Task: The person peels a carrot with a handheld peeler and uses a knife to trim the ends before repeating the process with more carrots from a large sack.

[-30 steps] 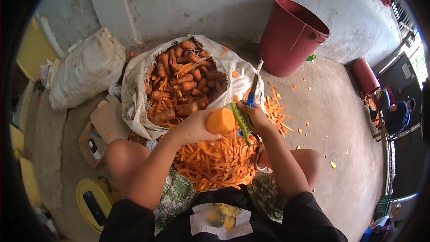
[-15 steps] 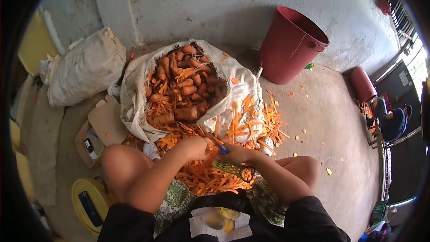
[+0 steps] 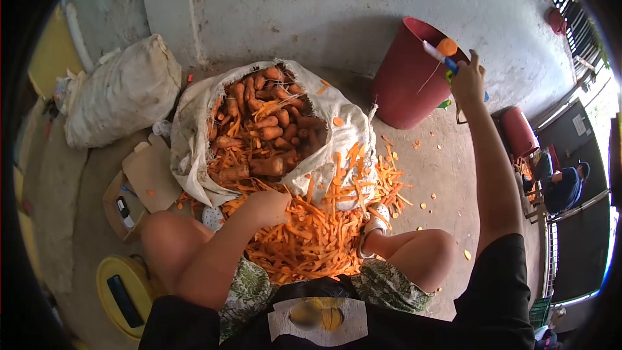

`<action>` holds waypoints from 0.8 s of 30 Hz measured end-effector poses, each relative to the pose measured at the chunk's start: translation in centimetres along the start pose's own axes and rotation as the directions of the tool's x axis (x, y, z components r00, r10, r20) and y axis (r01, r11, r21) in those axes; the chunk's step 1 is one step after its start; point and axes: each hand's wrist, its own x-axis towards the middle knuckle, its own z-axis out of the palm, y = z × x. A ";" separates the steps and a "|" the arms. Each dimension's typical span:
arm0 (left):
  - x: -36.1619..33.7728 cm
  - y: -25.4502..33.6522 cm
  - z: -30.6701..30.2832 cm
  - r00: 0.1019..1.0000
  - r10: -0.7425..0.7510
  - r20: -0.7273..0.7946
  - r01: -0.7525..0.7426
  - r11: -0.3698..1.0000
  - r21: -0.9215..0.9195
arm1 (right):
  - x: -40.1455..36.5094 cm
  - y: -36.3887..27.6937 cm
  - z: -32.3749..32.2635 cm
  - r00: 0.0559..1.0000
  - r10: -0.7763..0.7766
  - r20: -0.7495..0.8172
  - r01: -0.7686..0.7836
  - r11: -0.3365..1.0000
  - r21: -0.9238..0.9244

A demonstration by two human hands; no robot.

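Observation:
My right hand [image 3: 469, 83] is raised at the rim of the tall red bin [image 3: 407, 78], closed round a knife [image 3: 435, 53] with a blue handle and pale blade. A peeled orange carrot [image 3: 447, 46] shows beside the blade, over the bin's opening. Part of a green tool and a dark loop show by this hand, mostly hidden. My left hand [image 3: 269, 208] is closed low over a heap of carrot peelings [image 3: 311, 246]; what its fingers hold, if anything, is hidden. Beyond it lies an open white sack [image 3: 194, 123] full of unpeeled carrots [image 3: 269, 123].
A filled white sack [image 3: 123, 94] leans at the left. Nearer are a cardboard box [image 3: 152, 178] and a yellow lid [image 3: 107, 298] with a phone on it. Carrot scraps dot the floor on the right. Another person [image 3: 564, 188] sits at the far right by a red container [image 3: 518, 131].
My right hand has swung from the peelings up and right to the red bin, carrying the knife. The left hand has shifted slightly left and stays low. The carrot now shows over the bin.

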 end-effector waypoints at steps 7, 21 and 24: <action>3.2 -1.7 0.9 1.000 -0.027 0.004 0.027 0.999 -0.020 | -7.6 -9.3 -1.6 0.895 -0.140 0.424 -0.275 0.577 0.769; 12.9 -8.9 7.6 0.923 -0.384 -0.028 0.323 0.811 -0.487 | -18.2 -13.7 -0.9 0.662 -0.389 0.640 -0.308 0.638 0.706; 16.4 -10.1 7.7 0.883 -0.391 -0.260 0.159 0.770 -0.617 | -18.1 -13.1 0.8 0.603 -0.410 0.684 -0.283 0.692 0.664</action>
